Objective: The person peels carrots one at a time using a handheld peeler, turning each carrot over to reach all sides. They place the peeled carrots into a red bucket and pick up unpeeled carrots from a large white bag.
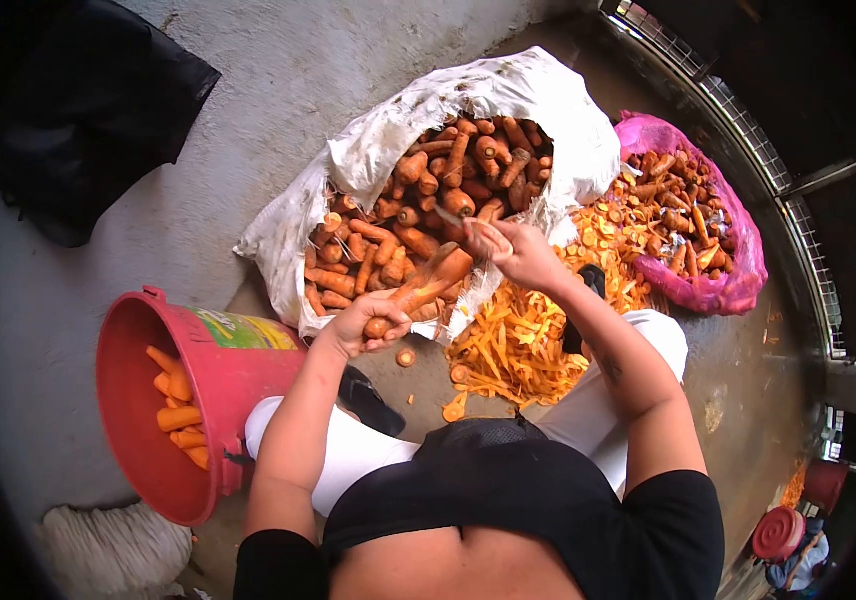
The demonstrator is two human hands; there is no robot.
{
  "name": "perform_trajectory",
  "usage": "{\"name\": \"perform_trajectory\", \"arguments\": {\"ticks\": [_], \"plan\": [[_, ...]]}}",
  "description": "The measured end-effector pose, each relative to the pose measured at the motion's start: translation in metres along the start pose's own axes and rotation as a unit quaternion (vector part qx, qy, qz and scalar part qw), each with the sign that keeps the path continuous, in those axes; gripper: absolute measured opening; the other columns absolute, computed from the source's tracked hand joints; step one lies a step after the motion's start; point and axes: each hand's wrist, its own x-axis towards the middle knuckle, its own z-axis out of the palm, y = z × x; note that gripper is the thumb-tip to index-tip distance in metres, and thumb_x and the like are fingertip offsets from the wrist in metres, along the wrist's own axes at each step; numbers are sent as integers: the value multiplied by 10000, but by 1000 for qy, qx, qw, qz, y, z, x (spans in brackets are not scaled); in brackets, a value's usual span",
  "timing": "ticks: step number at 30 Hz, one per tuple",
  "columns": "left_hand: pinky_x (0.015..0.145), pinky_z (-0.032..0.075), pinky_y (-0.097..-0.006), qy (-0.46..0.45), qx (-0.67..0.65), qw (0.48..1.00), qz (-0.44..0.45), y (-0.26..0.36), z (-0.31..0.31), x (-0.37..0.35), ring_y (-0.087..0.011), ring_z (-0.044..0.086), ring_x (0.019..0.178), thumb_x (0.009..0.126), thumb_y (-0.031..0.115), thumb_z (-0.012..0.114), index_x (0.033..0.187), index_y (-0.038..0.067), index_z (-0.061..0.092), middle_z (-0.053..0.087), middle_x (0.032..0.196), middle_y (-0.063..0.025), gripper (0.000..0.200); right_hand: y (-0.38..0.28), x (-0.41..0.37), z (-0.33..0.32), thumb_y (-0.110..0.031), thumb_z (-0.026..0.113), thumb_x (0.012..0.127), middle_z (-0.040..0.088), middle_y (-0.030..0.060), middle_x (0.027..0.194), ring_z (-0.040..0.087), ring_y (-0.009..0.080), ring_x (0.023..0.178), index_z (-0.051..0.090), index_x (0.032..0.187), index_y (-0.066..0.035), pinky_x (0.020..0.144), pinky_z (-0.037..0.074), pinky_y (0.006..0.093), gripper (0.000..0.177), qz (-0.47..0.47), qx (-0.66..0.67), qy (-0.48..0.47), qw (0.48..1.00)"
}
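Observation:
My left hand [372, 322] is wrapped round the lower end of a large carrot [438, 278], which points up and to the right and has a partly peeled, brighter side. Just beyond its upper end, my right hand [526, 254] is closed round the handle of a knife [448, 217], its blade pointing up and left. Both hands are over the front edge of a white sack [573, 110] full of unpeeled carrots [418, 240]. Orange peelings [518, 345] lie in a heap on the floor below my right hand.
A red bucket [248, 365] with peeled carrots [180, 415] lies tilted at the left. At the right is a pink bag [728, 290] of carrot pieces. A black sheet [98, 110], a pale sack [118, 545] and a red lid [779, 534] are farther out.

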Motion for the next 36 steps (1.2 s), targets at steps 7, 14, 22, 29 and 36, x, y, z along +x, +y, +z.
{"name": "perform_trajectory", "arguments": {"ticks": [7,14,22,29,36], "plan": [[273,264,-219,56,-82,994,37,-11,-4,14,-100,402,333,854,109,494,855,25,488,500,616,-65,84,-11,-21,29,-445,578,874,649,194,781,633,390,762,627,948,-86,663,492,474,371,-52,-75,-104,990],[275,279,-210,30,-96,994,44,-8,0,19,-102,409,340,853,93,491,1003,37,472,495,631,-63,161,-6,-25,40,-523,533,886,630,197,696,626,401,707,602,859,-71,632,486,495,458,-45,-141,-124,981],[288,309,-200,76,-62,993,61,-7,8,17,-90,390,330,847,94,474,922,14,436,477,601,-67,116,-2,-19,37,-561,520,879,628,194,668,630,392,668,615,803,-70,603,485,490,506,-3,-225,-80,971],[287,295,-196,117,24,990,70,-2,20,11,-83,354,315,818,61,499,1084,14,439,489,596,-57,277,-2,-17,36,-546,495,904,622,169,637,630,368,631,603,781,-62,573,485,465,511,-24,-261,-47,964],[284,286,-193,113,58,991,36,9,18,5,-72,353,319,800,42,507,1187,-5,426,487,576,-57,398,-1,-16,36,-502,480,935,614,146,627,613,347,575,571,799,-62,531,474,455,470,-61,-303,-14,951]]}}
